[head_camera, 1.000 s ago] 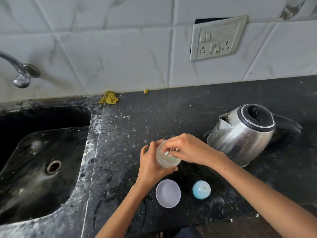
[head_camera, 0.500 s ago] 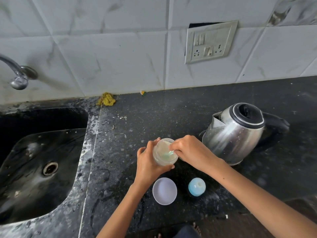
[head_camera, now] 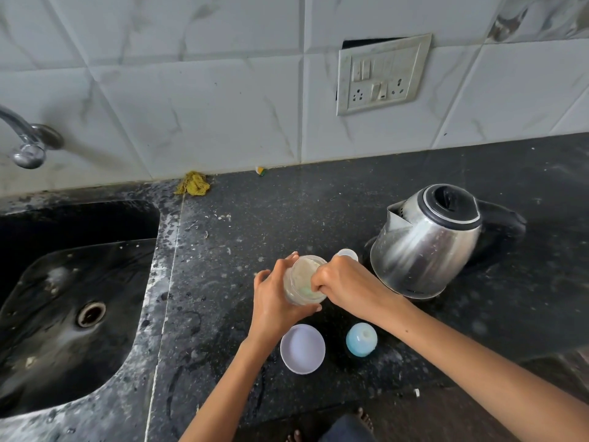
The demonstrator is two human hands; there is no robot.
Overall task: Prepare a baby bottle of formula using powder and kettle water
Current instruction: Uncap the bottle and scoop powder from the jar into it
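Note:
My left hand (head_camera: 274, 301) grips a clear jar of pale formula powder (head_camera: 302, 275), tilted toward me just above the counter. The fingers of my right hand (head_camera: 344, 285) reach into the jar's mouth, pinched on a small greenish scoop (head_camera: 306, 290) that is mostly buried in the powder. Behind my right hand a small clear rim (head_camera: 348, 253) shows; it looks like the bottle's mouth, and the rest is hidden. A steel kettle (head_camera: 427, 244) with a black lid stands at the right, its spout facing my hands.
A white round lid (head_camera: 302, 349) and a pale blue cap (head_camera: 361, 339) lie on the black counter (head_camera: 255, 224) near my wrists. A dark sink (head_camera: 73, 301) with a tap (head_camera: 25, 145) fills the left. A yellow scrubber (head_camera: 192, 184) lies by the wall, under a socket plate (head_camera: 382, 74).
My right fingers have pushed lower into the jar with the scoop. The left hand still holds the jar in the same place, and the clear rim behind my right hand has come into sight.

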